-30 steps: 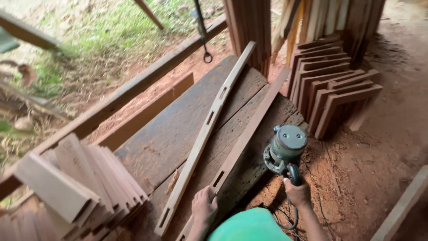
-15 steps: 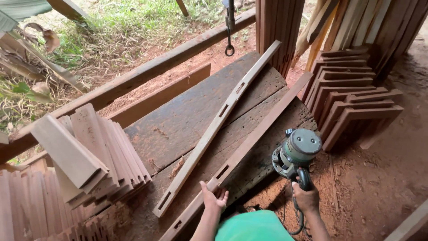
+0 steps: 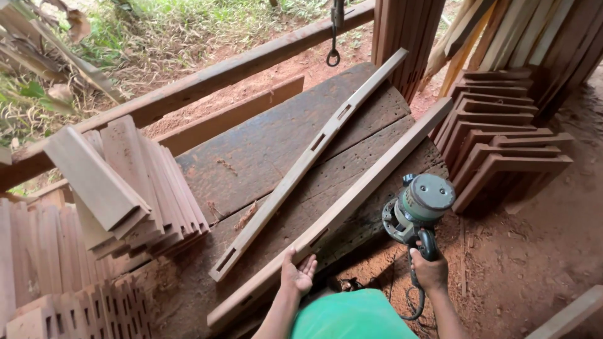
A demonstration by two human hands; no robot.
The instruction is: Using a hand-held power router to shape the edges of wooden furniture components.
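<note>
Wooden rail [image 3: 339,210] touches left fingers [image 3: 300,269], palm open

Two long slats are laid side by side on the workbench [image 3: 270,150], running from 7 to 1 o'clock. The near slat [image 3: 352,201] is touched by the left hand [image 3: 298,275]. At 4 o'clock of it, off the bench, the router [image 3: 418,210] is held by the right hand [image 3: 430,271]. Stacked boards [image 3: 125,188] are placed at 9 o'clock.
</note>
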